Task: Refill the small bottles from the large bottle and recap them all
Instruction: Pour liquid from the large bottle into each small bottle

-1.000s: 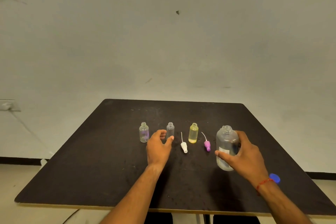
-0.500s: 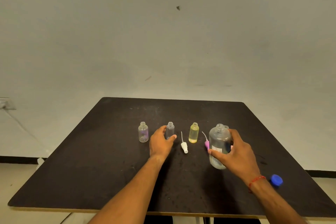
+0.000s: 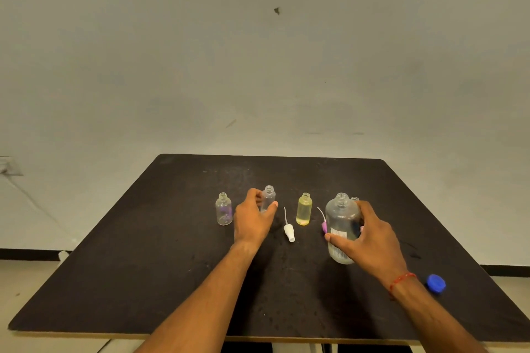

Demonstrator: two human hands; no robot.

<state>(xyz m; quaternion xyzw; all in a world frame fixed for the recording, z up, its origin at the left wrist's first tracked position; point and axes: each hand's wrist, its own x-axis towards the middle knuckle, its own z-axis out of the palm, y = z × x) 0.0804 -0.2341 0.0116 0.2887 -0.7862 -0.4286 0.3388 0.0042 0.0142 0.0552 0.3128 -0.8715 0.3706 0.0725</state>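
Left hand first: thumb on the right side, fingers curled round the left, pinching a small clear bottle by its body. That bottle is uncapped, its threaded neck showing above the knuckles; whether its base sits on the table I cannot tell, the hand hides it.

Over to the right hand: fingers spread wide and wrapped round the big bottle, thumb low across the printed label, the other fingers round the far side. The big bottle is uncapped too, upright or very nearly, and looks almost empty. Whether its base touches the table cannot be made out. A red thread circles the right wrist.

Between the two hands, a white spray cap lies on its side, its thin tube pointing away. Just beyond it stands a yellow bottle, open-necked, filled with yellow liquid. A pink cap lies beside the big bottle, mostly hidden by it, its tube slanting up to the left. Behind the big bottle's shoulder, the neck of another small bottle peeks out.

Left of the left hand, apart from it, stands a clear bottle with a purple tint, uncapped.

Out near the right edge, well apart from everything, a blue cap rests beside the right forearm.
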